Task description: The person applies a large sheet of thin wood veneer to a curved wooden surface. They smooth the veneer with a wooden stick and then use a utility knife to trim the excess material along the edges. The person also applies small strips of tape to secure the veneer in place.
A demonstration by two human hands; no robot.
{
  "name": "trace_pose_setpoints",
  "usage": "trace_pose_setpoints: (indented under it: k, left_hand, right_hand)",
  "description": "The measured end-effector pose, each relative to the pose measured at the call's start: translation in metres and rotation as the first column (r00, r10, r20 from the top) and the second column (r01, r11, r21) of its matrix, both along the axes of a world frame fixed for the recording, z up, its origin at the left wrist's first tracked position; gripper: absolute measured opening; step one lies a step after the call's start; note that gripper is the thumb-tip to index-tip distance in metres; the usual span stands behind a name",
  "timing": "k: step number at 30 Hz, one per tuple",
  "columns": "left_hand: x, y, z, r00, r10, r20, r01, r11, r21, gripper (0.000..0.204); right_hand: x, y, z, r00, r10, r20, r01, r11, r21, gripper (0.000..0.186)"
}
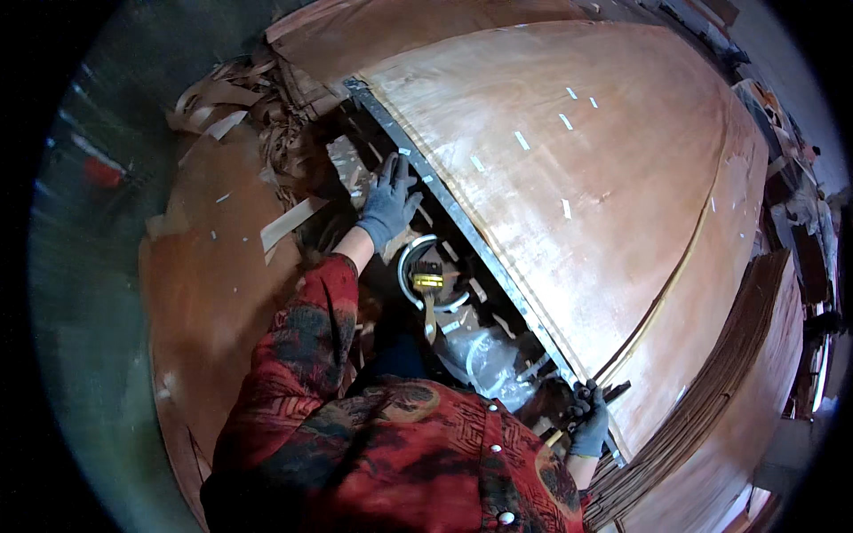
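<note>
A broad sheet of wood veneer [569,133] lies on a workbench with a grey metal strip [462,213] along its near edge. My left hand [389,202], in a grey glove, rests at this strip toward its far end, fingers stretched out and holding nothing. At the strip's near end, my gloved right hand [588,426] has its fingers curled round a tool. A dark, flat end [615,392] and a yellowish piece [554,439] stick out on either side of that hand. The tool's kind is hidden by the fingers.
Below the bench edge, a flat brush [428,282] stands in a round container [404,266] beside clear plastic [489,364]. Veneer scraps [284,147] heap at the far left, above a brown sheet [213,275]. A veneer stack [711,373] lies at the right.
</note>
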State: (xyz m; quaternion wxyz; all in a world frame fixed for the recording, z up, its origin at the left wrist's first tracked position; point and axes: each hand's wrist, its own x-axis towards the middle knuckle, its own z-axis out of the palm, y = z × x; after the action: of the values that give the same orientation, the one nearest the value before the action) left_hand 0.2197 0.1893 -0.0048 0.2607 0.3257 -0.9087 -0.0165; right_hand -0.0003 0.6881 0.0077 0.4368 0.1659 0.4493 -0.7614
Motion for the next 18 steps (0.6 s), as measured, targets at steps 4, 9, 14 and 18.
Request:
trace_pose_setpoints:
  k: [4, 9, 14, 18]
  left_hand:
    - [-0.021, -0.080, -0.022, 0.953, -0.205, 0.224, 0.229, 0.970, -0.083, 0.076]
    - [-0.023, -0.098, -0.029, 0.918, -0.337, 0.209, 0.335, 0.941, 0.049, 0.080]
    - [-0.057, -0.111, -0.022, 0.910, -0.372, -0.183, 0.392, 0.916, 0.083, 0.085]
    - [-0.074, -0.118, 0.008, 0.781, -0.283, -0.556, 0.543, 0.748, 0.382, 0.091]
  right_hand:
    - [0.039, -0.050, 0.013, 0.978, -0.175, 0.111, 0.165, 0.981, 0.100, 0.023]
    - [0.087, -0.143, 0.042, 0.991, -0.112, 0.076, 0.104, 0.989, 0.104, 0.024]
    - [0.096, -0.216, 0.043, 0.986, -0.043, 0.163, 0.036, 0.998, 0.043, 0.022]
    - [0.101, -0.236, 0.046, 0.996, -0.005, 0.092, -0.008, 0.990, 0.141, 0.023]
